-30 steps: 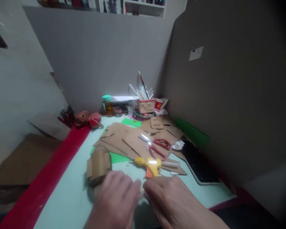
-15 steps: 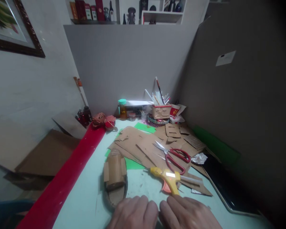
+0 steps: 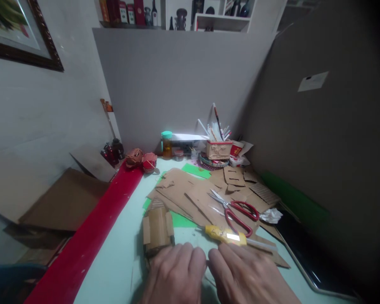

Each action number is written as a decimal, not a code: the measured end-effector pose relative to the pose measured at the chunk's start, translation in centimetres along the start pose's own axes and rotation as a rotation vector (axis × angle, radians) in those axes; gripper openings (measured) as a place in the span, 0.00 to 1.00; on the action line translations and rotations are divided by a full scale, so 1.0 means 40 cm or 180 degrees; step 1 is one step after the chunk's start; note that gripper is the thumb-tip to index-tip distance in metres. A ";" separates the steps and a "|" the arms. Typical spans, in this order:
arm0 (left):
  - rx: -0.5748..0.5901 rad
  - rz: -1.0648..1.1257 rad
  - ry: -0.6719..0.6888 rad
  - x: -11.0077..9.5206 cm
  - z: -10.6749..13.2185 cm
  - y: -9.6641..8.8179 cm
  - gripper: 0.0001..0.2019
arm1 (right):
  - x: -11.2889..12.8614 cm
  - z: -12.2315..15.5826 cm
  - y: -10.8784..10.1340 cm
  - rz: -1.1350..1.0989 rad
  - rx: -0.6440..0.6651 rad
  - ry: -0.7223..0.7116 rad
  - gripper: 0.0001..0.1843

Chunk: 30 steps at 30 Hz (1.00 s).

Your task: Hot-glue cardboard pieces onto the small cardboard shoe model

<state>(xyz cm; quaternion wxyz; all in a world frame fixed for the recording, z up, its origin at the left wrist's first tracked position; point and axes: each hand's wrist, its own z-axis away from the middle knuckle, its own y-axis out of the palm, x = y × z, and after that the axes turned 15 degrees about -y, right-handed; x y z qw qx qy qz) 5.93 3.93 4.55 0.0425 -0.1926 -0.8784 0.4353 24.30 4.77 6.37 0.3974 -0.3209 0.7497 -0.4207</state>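
My left hand (image 3: 179, 272) and my right hand (image 3: 245, 272) are side by side at the front of the table, knuckles toward the far wall. Both have their fingers curled closed. A small dark bit and a thin pale edge show between them, but what they grip is hidden below. Just beyond my left hand lies a brown cardboard piece (image 3: 158, 228) with a curved tube-like top and side tabs, its near end covered by that hand. Past my right hand is a yellow glue gun (image 3: 223, 234) with a clear glue stick in its back; its handle is hidden.
Red-handled scissors (image 3: 237, 209) lie on flat cardboard sheets (image 3: 186, 188). Crumpled paper (image 3: 271, 215) and a dark tablet-like slab (image 3: 310, 253) are at the right. Behind stand a pen box (image 3: 219, 150) and a jar (image 3: 166, 145). Red cloth (image 3: 95, 236) runs along the left edge.
Both hands have moved slightly farther forward over the table, now covering the glue gun's handle and the cardboard piece's near end. The whole view has shifted a little.
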 end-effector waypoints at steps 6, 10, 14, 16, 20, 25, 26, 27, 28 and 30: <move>0.0164 0.0204 -0.0255 -0.006 0.002 0.019 0.13 | -0.005 -0.022 0.010 -0.0191 0.0130 0.0088 0.10; 0.0194 0.0271 -0.0300 -0.010 0.005 0.054 0.12 | -0.012 -0.025 0.007 -0.0243 0.0297 0.0192 0.13; 0.0395 0.0237 -0.0320 -0.020 -0.001 0.072 0.13 | -0.010 -0.014 0.018 -0.0177 0.0408 0.0274 0.13; 0.0522 0.0222 -0.0303 -0.027 -0.006 0.078 0.14 | -0.005 -0.006 0.032 -0.0146 0.0457 0.0397 0.12; 0.0654 0.0146 -0.0361 -0.036 -0.005 0.095 0.16 | 0.002 0.006 0.055 -0.0158 0.0555 0.0679 0.13; 0.0793 0.0249 -0.0132 -0.036 0.020 0.107 0.17 | -0.006 0.041 0.069 -0.0283 0.0538 0.0252 0.10; 0.0809 0.0278 -0.0046 -0.036 0.027 0.103 0.16 | -0.006 0.052 0.073 -0.0313 0.0503 0.0110 0.09; 0.0806 0.0296 0.0037 -0.036 0.034 0.096 0.16 | -0.003 0.065 0.077 -0.0337 0.0469 0.0013 0.08; 0.0785 0.0313 0.0112 -0.037 0.040 0.087 0.15 | 0.002 0.077 0.080 -0.0366 0.0436 -0.0044 0.07; 0.0682 0.0383 0.0191 -0.042 0.054 0.064 0.13 | 0.018 0.100 0.079 -0.0453 0.0394 -0.0045 0.08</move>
